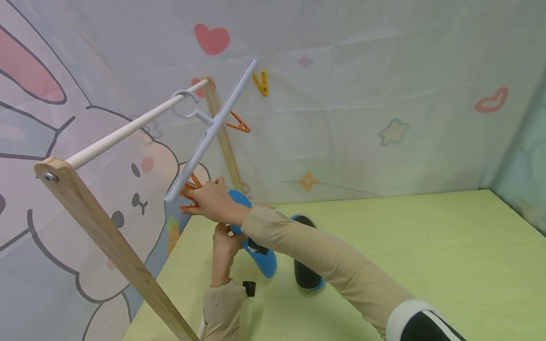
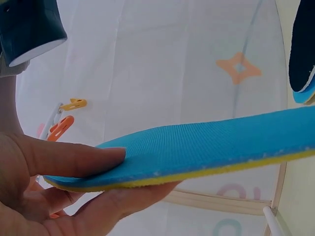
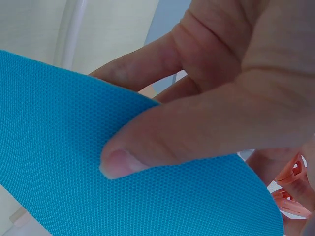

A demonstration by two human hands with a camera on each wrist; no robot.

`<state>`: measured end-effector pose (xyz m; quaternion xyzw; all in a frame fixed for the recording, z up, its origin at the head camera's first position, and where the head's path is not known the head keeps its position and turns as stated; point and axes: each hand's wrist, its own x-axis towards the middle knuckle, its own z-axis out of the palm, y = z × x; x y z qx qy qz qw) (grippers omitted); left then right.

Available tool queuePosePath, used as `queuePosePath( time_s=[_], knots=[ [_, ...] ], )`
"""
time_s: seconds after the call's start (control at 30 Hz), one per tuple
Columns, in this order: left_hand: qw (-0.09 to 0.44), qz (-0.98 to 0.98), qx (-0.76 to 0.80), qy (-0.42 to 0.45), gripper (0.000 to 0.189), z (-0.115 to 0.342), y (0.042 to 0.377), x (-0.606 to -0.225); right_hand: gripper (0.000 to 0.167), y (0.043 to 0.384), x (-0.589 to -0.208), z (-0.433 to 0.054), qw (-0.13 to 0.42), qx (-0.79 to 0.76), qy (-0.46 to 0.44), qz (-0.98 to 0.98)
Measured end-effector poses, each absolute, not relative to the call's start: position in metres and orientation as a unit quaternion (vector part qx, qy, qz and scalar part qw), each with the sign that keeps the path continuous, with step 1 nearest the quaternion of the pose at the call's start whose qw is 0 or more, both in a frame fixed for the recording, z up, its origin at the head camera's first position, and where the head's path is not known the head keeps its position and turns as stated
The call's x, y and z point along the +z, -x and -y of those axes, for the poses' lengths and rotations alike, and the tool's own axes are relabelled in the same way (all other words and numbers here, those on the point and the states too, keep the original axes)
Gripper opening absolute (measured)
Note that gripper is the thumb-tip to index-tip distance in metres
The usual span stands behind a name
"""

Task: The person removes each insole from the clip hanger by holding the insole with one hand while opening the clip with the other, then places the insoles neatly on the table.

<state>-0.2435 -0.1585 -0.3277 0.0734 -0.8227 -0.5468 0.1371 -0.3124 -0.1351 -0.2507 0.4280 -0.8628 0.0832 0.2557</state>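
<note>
A blue shoe insole [image 1: 266, 263] with a yellow underside is pinched between the thumb and fingers of my left hand [image 1: 226, 244]. The left wrist view shows the thumb flat on the blue top [image 2: 197, 147] and fingers beneath. Above it, my right hand [image 1: 215, 201] grips an orange clothespin [image 1: 189, 207] at the near, lower end of a white hanger [image 1: 204, 142]. My right wrist overlaps part of the insole in the head view. In the right wrist view, right-hand fingers wrap the orange clothespin [image 3: 295, 169] beside the insole's rounded end [image 3: 256, 206].
The hanger hooks over a white rod [image 1: 136, 124] on a wooden frame [image 1: 115, 251]. Another orange clothespin [image 1: 240, 123] and a yellow clothespin [image 1: 262, 84] hang farther along it. A second insole [image 1: 304, 270], dark side up, lies on the light green table [image 1: 426, 255].
</note>
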Motion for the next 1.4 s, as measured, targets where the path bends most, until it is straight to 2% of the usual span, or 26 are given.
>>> queuePosePath(
  time_s=[0.23, 0.47, 0.53, 0.63, 0.7, 0.77, 0.87, 0.93, 1.0, 1.23, 1.4],
  knots=[
    [0.136, 0.824, -0.545, -0.075, 0.063, 0.158, 0.243, -0.328, 0.033, 0.310, -0.250, 0.135, 0.250, 0.087, -0.436, 0.860],
    [0.132, 0.823, -0.548, -0.070, 0.065, 0.158, 0.241, -0.328, 0.050, 0.307, -0.253, 0.131, 0.228, 0.065, -0.443, 0.865],
    [0.132, 0.820, -0.553, -0.067, 0.067, 0.158, 0.241, -0.329, 0.048, 0.307, -0.254, 0.129, 0.224, 0.079, -0.451, 0.860],
    [0.139, 0.813, -0.562, -0.058, 0.070, 0.166, 0.253, -0.345, 0.046, 0.309, -0.255, 0.125, 0.227, 0.100, -0.462, 0.852],
    [0.160, 0.805, -0.571, -0.027, 0.070, 0.181, 0.273, -0.373, 0.044, 0.310, -0.256, 0.121, 0.231, 0.117, -0.467, 0.846],
    [0.167, 0.801, -0.574, -0.018, 0.070, 0.186, 0.284, -0.386, 0.043, 0.310, -0.256, 0.117, 0.230, 0.130, -0.469, 0.843],
    [0.164, 0.802, -0.575, -0.019, 0.068, 0.179, 0.275, -0.372, 0.043, 0.310, -0.257, 0.109, 0.220, 0.139, -0.464, 0.847],
    [0.147, 0.807, -0.570, -0.048, 0.066, 0.165, 0.255, -0.343, 0.044, 0.311, -0.258, 0.104, 0.216, 0.132, -0.456, 0.853],
    [0.144, 0.810, -0.566, -0.051, 0.065, 0.157, 0.246, -0.330, 0.043, 0.312, -0.260, 0.098, 0.216, 0.120, -0.446, 0.860],
    [0.153, 0.817, -0.553, -0.059, 0.064, 0.154, 0.246, -0.329, 0.042, 0.319, -0.267, 0.080, 0.197, 0.135, -0.443, 0.864],
    [0.145, 0.815, -0.558, -0.062, 0.066, 0.153, 0.247, -0.328, 0.040, 0.321, -0.266, 0.069, 0.215, 0.142, -0.447, 0.857]
  ],
)
